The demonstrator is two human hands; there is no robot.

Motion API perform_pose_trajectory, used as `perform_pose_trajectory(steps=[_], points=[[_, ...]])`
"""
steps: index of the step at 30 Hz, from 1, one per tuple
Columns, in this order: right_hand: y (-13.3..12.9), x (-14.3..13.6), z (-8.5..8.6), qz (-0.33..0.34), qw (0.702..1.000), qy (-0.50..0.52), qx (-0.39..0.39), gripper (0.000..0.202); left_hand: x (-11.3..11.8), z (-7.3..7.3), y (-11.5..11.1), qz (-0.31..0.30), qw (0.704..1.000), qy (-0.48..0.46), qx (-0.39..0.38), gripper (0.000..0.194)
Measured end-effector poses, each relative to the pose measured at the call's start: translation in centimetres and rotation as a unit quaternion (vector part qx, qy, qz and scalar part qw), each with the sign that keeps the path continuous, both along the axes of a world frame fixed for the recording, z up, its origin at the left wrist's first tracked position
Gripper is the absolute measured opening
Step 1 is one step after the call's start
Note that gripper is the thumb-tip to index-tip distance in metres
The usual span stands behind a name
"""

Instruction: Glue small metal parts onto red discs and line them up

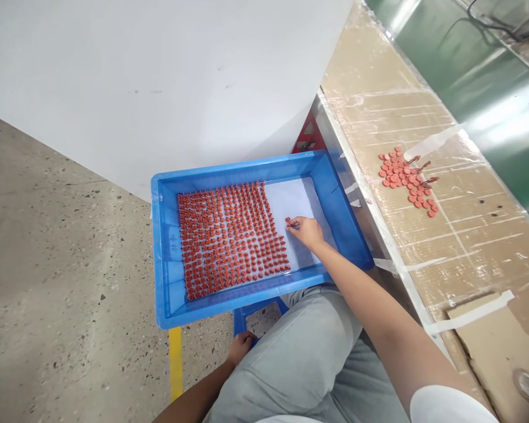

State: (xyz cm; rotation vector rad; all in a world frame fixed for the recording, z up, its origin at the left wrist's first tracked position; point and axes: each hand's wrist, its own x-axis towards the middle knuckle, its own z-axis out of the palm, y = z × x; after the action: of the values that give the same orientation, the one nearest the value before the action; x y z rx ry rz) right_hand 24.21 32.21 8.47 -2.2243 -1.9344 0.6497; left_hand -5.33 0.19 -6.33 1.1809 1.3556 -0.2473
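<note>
My right hand (307,232) pinches a small red part (288,220) between thumb and fingertips, low over the white sheet (297,255) in the blue tray (247,302). Just left of it, many small red parts (229,235) stand in close rows on the sheet, each with a pointed top. The rows fill the left and middle of the tray. Down by my leg, my left hand (240,348) is curled against the edge of a blue stool (239,322); its fingers are partly hidden.
A cardboard-covered bench (445,229) runs along the right, holding a loose group of round red parts (394,170) with a few dark red slim pieces (431,182). A white panel (158,70) stands behind the tray. Under the bench is a red crate (309,134).
</note>
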Motion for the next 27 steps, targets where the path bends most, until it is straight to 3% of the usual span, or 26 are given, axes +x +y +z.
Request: perform_pose_trajectory(steps=[10, 18, 27], points=[[0.1, -0.1, -0.9, 0.086, 0.995, 0.053, -0.010, 0.018, 0.0, -0.2, -0.1, -0.003, 1.000, 0.000, 0.003, 0.029], [-0.4, -0.1, -1.6, 0.076, 0.995, 0.068, -0.007, 0.029, 0.1, 0.1, 0.0, 0.006, 1.000, 0.004, -0.002, 0.029], [-0.5, -0.8, -0.8, 0.057, 0.998, 0.041, -0.007, 0.017, -0.1, -0.4, -0.2, 0.010, 1.000, -0.007, 0.000, 0.030]])
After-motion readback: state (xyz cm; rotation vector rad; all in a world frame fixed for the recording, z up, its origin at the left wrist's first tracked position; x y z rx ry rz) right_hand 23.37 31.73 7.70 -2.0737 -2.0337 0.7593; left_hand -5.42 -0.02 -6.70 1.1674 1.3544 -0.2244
